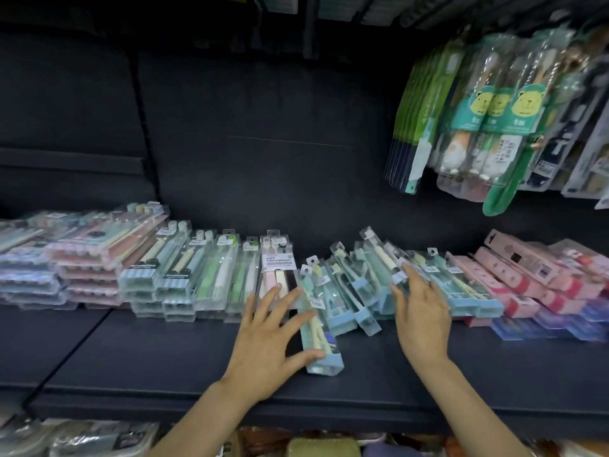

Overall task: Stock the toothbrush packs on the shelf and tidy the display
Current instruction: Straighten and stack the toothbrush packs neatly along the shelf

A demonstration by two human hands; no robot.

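A dark shelf (171,364) carries toothbrush packs (362,285) along its back edge. The left hand (267,338), fingers spread, presses 1 blue pack (321,344) lying nearer the front edge; the right hand (420,311) rests flat on the jumbled packs.

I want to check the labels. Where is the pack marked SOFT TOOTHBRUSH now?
In the head view, the SOFT TOOTHBRUSH pack lies left of centre on the shelf, just beyond the left hand, beside the green packs.

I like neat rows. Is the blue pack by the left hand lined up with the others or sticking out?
Sticking out. The blue pack lies flat but slanted, its end nearer the shelf's front edge than the other packs. The left hand rests on it with spread fingers.
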